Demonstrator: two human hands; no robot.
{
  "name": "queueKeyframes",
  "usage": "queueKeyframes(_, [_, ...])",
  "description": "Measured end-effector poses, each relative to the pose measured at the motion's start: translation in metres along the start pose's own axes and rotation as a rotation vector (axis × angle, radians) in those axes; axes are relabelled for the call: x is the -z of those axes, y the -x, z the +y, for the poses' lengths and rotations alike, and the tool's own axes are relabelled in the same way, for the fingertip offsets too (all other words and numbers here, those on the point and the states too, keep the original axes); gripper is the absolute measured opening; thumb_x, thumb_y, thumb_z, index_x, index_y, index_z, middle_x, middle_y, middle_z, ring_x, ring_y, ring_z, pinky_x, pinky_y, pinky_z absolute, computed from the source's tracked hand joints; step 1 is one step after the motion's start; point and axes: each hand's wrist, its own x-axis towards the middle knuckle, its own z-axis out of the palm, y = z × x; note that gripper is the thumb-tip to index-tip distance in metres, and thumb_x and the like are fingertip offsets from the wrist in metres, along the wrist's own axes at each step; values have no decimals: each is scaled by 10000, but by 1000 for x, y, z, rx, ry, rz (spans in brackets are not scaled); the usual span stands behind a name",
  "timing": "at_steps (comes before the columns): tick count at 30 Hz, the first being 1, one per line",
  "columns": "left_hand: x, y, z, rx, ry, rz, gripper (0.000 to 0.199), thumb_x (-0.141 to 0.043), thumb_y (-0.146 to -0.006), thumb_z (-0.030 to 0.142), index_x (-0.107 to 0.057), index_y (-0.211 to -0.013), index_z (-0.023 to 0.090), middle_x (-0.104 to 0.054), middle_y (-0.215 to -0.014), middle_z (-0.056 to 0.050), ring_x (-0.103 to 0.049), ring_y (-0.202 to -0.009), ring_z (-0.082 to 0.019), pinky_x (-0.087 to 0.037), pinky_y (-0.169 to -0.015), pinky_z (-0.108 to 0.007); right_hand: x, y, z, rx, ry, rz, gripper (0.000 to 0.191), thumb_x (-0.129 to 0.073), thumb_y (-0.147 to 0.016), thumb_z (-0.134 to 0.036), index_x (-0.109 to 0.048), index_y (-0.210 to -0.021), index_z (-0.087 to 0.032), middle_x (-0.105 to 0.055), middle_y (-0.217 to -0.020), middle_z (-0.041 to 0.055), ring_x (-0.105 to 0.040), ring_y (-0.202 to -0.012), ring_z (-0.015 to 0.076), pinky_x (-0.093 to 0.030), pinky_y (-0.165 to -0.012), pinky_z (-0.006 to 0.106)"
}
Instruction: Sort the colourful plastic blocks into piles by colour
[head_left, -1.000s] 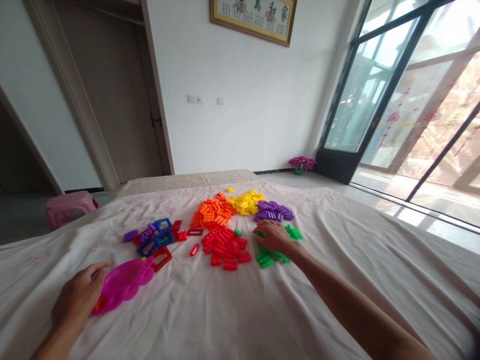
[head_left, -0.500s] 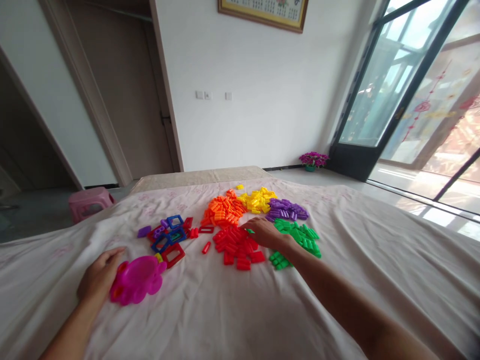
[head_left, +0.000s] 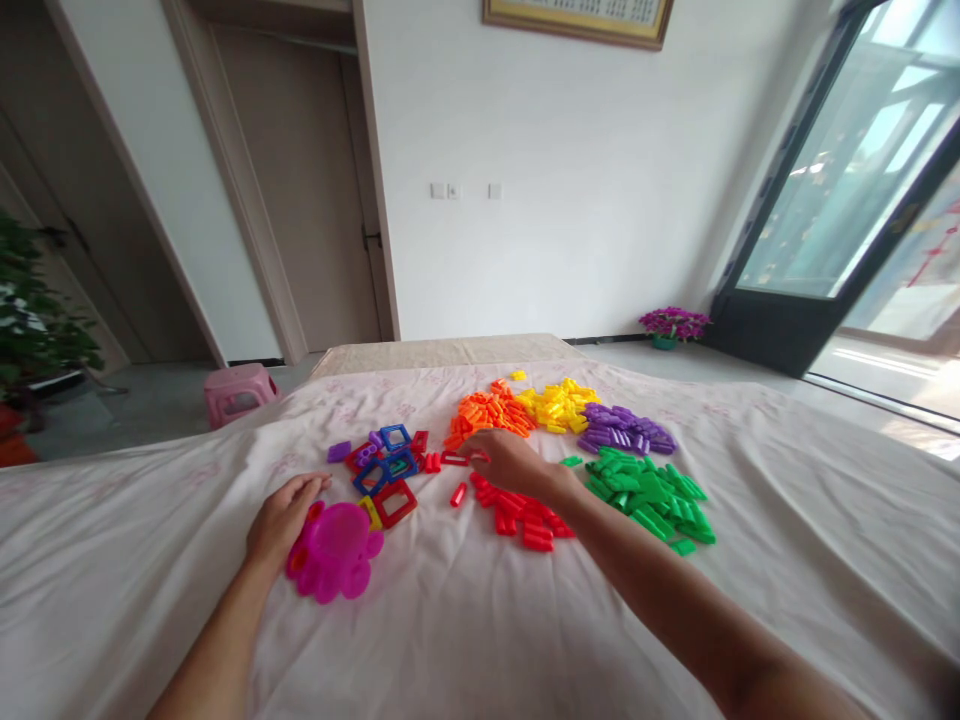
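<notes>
My right hand (head_left: 510, 464) reaches over the top of the red block pile (head_left: 525, 512). Its thumb and fingers close round the right end of a flat red rectangular frame (head_left: 452, 458), partly hiding it. My left hand (head_left: 281, 515) lies beside a magenta scalloped dish (head_left: 341, 545), fingers stretched out with nothing visible in them. Next to the dish are blue frames (head_left: 373, 476), a red square frame (head_left: 395, 503) and a yellow piece (head_left: 370, 513). A single red block (head_left: 458, 494) lies apart from its pile. One green block (head_left: 571, 461) rests between the red and green piles.
Orange (head_left: 491, 412), yellow (head_left: 559, 405), purple (head_left: 626, 430) and green (head_left: 649, 492) block piles lie on the pale cloth (head_left: 450, 630). A purple piece (head_left: 339, 452) sits at the left. Beyond the bed are a pink stool (head_left: 240, 390) and a potted flower (head_left: 671, 325).
The view has turned left. My right hand has let go of a green block and moved left to the red rectangular frame. My left hand stays beside the dish.
</notes>
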Motion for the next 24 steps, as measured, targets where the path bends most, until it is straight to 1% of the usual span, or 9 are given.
queueKeyframes(2, [1,0,0,26,132,-84,482,-521,-839,527,-676,-1103,156,-744,-1024,-100,-688,-974,-231,-533,-787,-285,-24,-26,-26,60,-60,-21,325,-521,-848,-163,-712,-1091,-260,-712,-1122,28,-647,-1027,196,-458,-837,266])
queueKeyframes(3, [2,0,-1,36,167,-113,501,-530,-835,544,-671,-1109,149,-742,-1011,-99,-689,-958,-229,-529,-782,-284,-36,-37,-37,59,-78,-32,301,-530,-860,-189,-708,-1092,-260,-712,-1119,28,-649,-1022,196,-462,-830,264])
queueKeyframes(6, [4,-1,-3,36,148,-144,550,-531,-831,583,-672,-1126,142,-736,-900,-74,-686,-822,-210,-507,-714,-279,-63,-67,-64,-28,-86,-51,262,-550,-890,-296,-691,-1109,-269,-713,-1092,31,-659,-988,204,-474,-789,270])
queueKeyframes(9, [5,-1,0,26,142,-150,588,-521,-829,600,-678,-1153,135,-692,-750,-35,-643,-672,-186,-457,-595,-265,-79,-91,-79,-102,-36,1,301,-512,-920,-355,-660,-1169,-273,-689,-1140,56,-647,-1010,224,-485,-777,297])
queueKeyframes(12, [5,1,6,8,158,-156,595,-535,-820,597,-691,-1139,120,-661,-716,-28,-616,-629,-173,-430,-564,-257,-90,-115,-87,-75,10,23,333,-501,-919,-350,-646,-1205,-259,-656,-1190,89,-609,-1093,253,-491,-807,328])
queueKeyframes(14, [5,2,10,5,164,-161,596,-543,-814,599,-697,-1125,114,-654,-719,-28,-604,-604,-166,-429,-558,-259,-97,-129,-91,-43,50,-26,350,-547,-888,-384,-659,-1185,-236,-651,-1187,112,-599,-1107,278,-494,-817,353])
queueKeyframes(17, [5,3,11,6,151,-167,588,-537,-822,596,-699,-1115,113,-649,-710,-26,-598,-592,-165,-432,-562,-261,-107,-142,-97,-17,118,-74,365,-599,-845,-424,-691,-1116,-197,-652,-1166,145,-613,-1064,299,-491,-826,386])
queueKeyframes(20, [4,2,10,18,146,-176,594,-532,-830,590,-684,-1139,107,-674,-718,-39,-618,-622,-177,-443,-576,-265,-115,-145,-100,-43,101,-54,331,-583,-853,-397,-705,-1082,-190,-660,-1136,143,-624,-1031,287,-483,-831,383])
queueKeyframes(24, [4,1,8,49,147,-169,617,-553,-813,609,-668,-1153,106,-711,-773,-58,-656,-668,-188,-473,-605,-265,-112,-136,-89,-40,-76,51,339,-582,-882,-362,-656,-1188,-233,-650,-1176,84,-613,-1055,224,-459,-869,314])
